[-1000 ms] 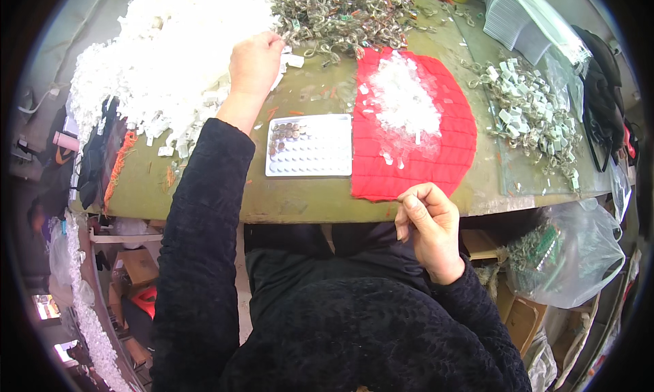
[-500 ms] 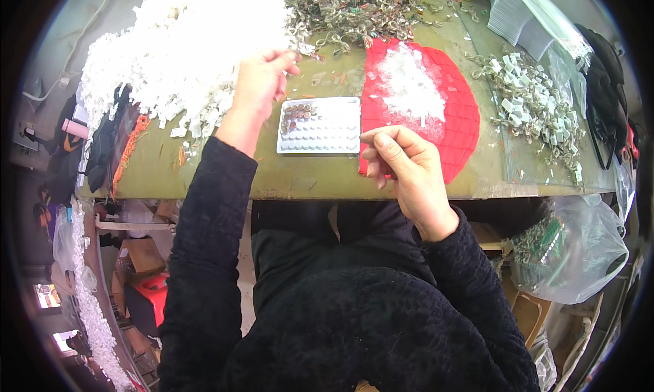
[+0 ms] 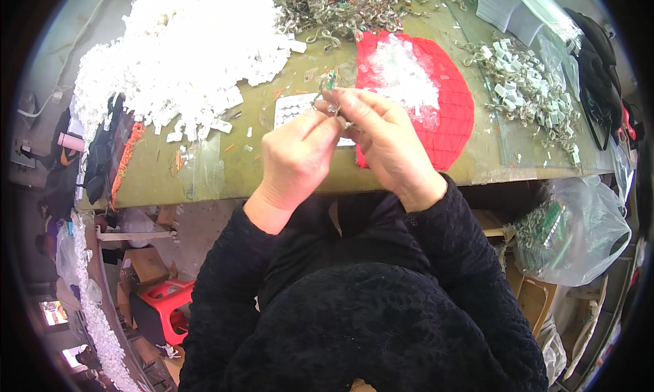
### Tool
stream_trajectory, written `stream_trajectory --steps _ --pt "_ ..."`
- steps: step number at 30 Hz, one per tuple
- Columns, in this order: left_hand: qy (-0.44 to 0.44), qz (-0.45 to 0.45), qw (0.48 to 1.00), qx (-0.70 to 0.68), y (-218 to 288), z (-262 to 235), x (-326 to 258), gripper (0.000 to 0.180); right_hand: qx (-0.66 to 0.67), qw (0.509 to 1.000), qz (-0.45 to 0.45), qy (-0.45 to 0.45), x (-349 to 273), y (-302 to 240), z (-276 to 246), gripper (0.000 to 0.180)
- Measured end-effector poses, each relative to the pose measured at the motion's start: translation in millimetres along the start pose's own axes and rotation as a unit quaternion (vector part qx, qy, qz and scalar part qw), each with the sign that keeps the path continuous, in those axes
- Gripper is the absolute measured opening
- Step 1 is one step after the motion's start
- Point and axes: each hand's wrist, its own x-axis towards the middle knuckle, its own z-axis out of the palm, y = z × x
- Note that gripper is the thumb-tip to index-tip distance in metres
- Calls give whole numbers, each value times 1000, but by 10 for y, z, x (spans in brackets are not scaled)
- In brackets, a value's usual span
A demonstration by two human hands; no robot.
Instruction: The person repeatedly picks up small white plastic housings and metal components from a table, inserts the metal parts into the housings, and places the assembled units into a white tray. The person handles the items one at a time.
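Observation:
Both hands meet over the white tray (image 3: 289, 107), which they mostly hide. Thumb and fingers of my left hand (image 3: 298, 161) are pinched together against the fingertips of my right hand (image 3: 395, 146). Between them is a small wired part (image 3: 331, 80) with thin greyish leads and a green bit sticking up; which hand grips which end is hard to make out. Just right of the hands lies a red quilted cloth (image 3: 453, 129), with a heap of small clear-white plastic pieces (image 3: 407, 71) on it.
A large heap of white plastic pieces (image 3: 177, 65) covers the table's far left. Tangled wired parts (image 3: 340, 13) lie at the back. On the right are wired parts with white housings (image 3: 535, 95) and stacked white sheets (image 3: 514, 13). A clear bag (image 3: 579, 235) hangs below the right edge.
My left hand has come back from the far side of the tray to meet my right hand. The wired part with the green bit now shows between their fingertips.

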Motion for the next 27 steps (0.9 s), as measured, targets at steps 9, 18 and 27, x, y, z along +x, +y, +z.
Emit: stream_trajectory --steps 9,18,27 --pt "35 -220 940 -259 135 -142 -16 17 55 998 -21 7 -57 41 -27 18" --pt "-74 -439 766 -464 -41 -122 127 17 46 996 71 -22 -90 -8 -127 21" --pt "58 -380 848 -364 210 80 -48 19 128 989 63 31 -98 15 -165 21"
